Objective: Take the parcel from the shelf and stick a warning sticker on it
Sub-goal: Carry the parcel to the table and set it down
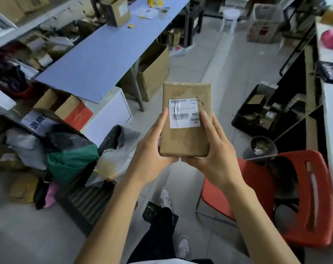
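Parcel held in both hands

The left hand (152,147) and right hand (213,149) clasp the brown parcel's (185,138) near sides.

Both hands, left (152,149) and right (215,153), hold a brown parcel (186,138) by its near end, label (183,113) up, above the floor (219,77), beside a red chair (302,197).

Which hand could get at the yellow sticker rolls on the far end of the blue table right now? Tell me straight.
Probably neither. The left hand and right hand both grip the parcel, and the yellow rolls sit at the far end of the blue table, seemingly well beyond arm's reach without walking closer.
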